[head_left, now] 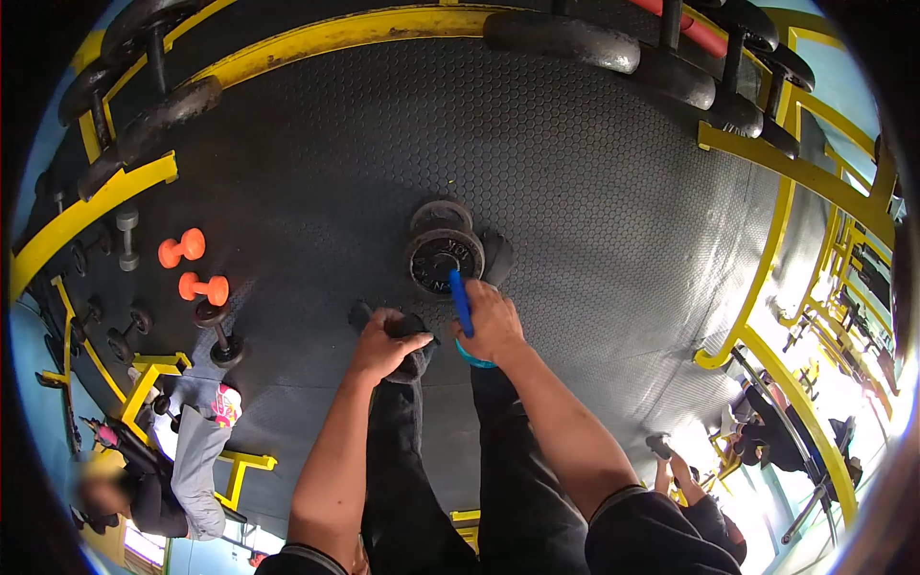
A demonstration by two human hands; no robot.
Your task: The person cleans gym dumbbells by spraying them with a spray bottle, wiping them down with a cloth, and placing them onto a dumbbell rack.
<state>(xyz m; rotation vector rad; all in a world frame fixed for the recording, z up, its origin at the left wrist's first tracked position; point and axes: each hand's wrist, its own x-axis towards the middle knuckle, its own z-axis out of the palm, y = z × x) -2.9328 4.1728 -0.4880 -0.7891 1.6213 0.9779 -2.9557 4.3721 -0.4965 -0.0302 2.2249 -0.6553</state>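
A black dumbbell (447,259) with round weight plates and raised lettering rests on the floor in front of me. My right hand (493,324) is closed around a blue elongated tool (461,305). Its upper end overlaps the near plate in view; I cannot tell whether it touches. Below that hand shows a teal curved part (473,358), its link to the blue piece hidden by the fingers. My left hand (386,347) grips a dark grey cloth (414,356), just short of the dumbbell on the left. My shoes stand on either side, partly covered by the hands.
Two orange dumbbells (204,287) lie to the left, near a dark dumbbell (220,335). Yellow racks (355,36) with large black dumbbells curve around the far side. A seated person (196,470) is at lower left; other people are at lower right. Black textured matting (316,163) covers the floor.
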